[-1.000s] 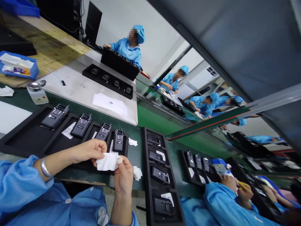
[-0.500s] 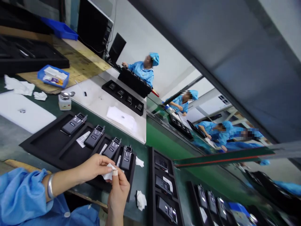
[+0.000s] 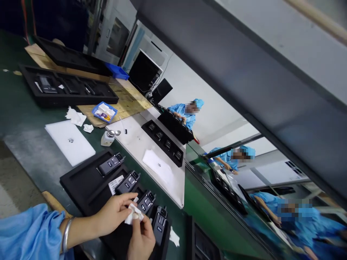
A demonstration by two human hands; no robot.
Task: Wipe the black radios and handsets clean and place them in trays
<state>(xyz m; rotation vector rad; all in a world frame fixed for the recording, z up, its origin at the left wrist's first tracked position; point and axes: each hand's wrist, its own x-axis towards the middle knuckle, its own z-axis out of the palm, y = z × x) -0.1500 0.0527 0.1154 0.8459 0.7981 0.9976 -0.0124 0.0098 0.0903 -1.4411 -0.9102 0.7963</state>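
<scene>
My left hand (image 3: pixel 115 210), with a silver bracelet at the wrist, pinches a crumpled white tissue (image 3: pixel 131 217). Fingers of my right hand (image 3: pixel 142 236) grip the same tissue from the other side. Both hands are over the near edge of a black foam tray (image 3: pixel 78 184). In its slots lie several black handheld devices with stubby antennas, among them one at the far end (image 3: pixel 110 164) and one just right of my hands (image 3: pixel 159 225). A white printed label (image 3: pixel 115 184) shows beside the second device. Whether anything is inside the tissue is hidden.
Beyond the tray stand a white pump bottle (image 3: pixel 107 139), a stack of white foam sheets (image 3: pixel 69 140) and a small blue bin (image 3: pixel 95 110). Another black tray (image 3: pixel 173 153) sits on the white board (image 3: pixel 177 191). Co-workers in blue sit further off. A shelf crosses overhead.
The view has swung left, so the bench and trays appear further right and lower. Both hands still hold the tissue, and their fingers have shifted on it.
</scene>
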